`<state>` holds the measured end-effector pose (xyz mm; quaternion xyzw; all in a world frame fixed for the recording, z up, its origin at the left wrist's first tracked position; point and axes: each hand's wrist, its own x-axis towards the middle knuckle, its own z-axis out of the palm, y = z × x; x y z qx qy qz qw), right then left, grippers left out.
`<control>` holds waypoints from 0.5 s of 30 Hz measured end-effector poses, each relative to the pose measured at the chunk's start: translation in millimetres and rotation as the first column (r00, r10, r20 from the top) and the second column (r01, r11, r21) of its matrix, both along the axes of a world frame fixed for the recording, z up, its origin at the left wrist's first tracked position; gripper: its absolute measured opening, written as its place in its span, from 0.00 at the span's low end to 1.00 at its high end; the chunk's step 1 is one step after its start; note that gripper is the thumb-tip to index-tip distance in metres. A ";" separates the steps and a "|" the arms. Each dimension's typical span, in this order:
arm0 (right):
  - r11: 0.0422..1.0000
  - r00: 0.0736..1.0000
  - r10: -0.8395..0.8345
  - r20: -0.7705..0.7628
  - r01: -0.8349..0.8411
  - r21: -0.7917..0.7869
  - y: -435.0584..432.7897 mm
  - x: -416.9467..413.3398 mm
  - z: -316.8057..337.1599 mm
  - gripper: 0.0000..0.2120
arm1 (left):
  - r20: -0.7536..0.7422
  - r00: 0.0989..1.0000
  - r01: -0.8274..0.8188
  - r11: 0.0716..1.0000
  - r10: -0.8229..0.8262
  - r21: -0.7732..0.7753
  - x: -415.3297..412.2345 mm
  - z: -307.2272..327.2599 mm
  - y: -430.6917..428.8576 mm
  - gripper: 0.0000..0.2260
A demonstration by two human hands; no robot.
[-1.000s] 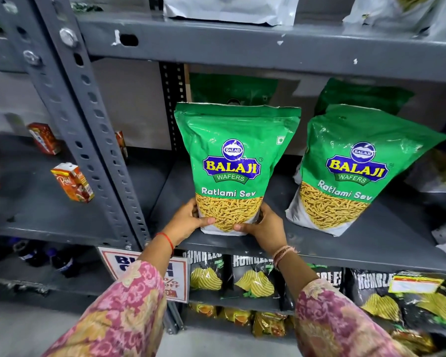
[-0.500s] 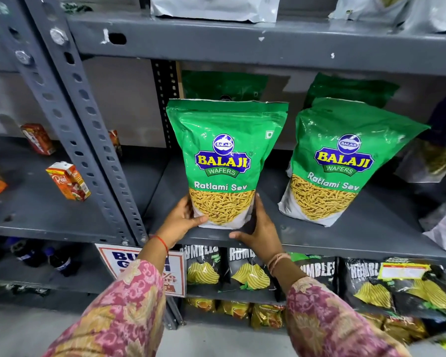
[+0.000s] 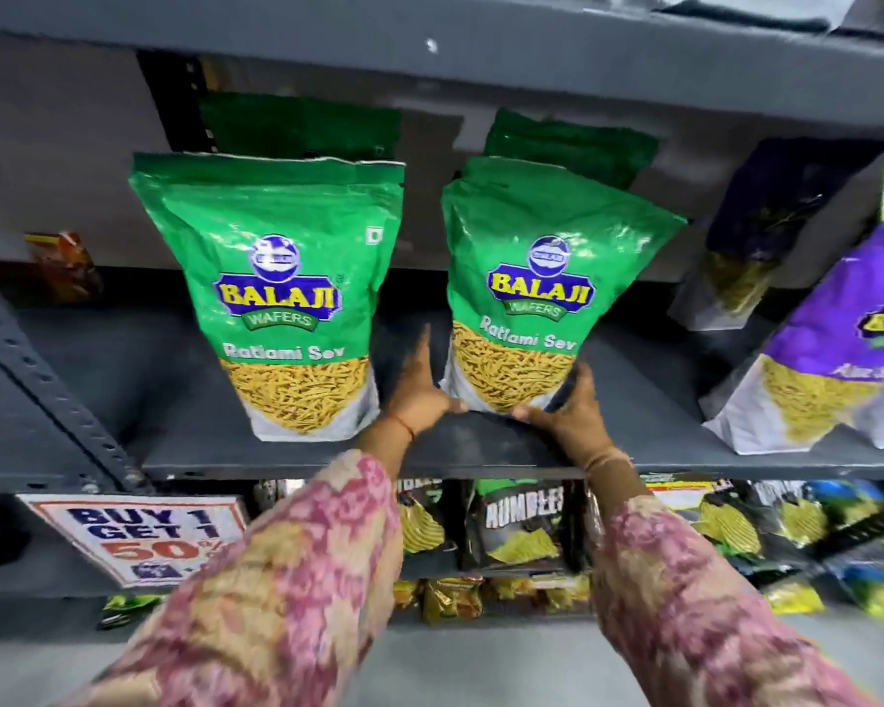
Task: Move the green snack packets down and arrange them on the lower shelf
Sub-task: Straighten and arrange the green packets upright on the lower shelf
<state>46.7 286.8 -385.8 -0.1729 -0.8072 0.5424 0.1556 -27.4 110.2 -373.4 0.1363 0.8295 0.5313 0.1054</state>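
Now both hands bracket the base of the right-hand green packet (image 3: 542, 298), which stands on the grey shelf (image 3: 481, 454) leaning a little rightward. The left hand (image 3: 419, 395) has its fingers (image 3: 422, 349) laid flat along the packet's left edge, thumb hooked under the front corner; the right hand (image 3: 567, 410) cups the opposite bottom corner, fingers pressed to the side. Gripping low probably steadies the heavy, filled bottom so the pouch can be squared up. Left of the left fingers, the other green packet (image 3: 282, 298) stands upright, untouched, with more green packets behind both.
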 end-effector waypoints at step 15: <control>0.987 0.985 0.162 0.063 -0.161 -0.031 64.8 26.3 3.9 0.35 | 0.114 0.989 0.080 0.987 -0.096 0.141 26.7 -11.4 50.6 0.33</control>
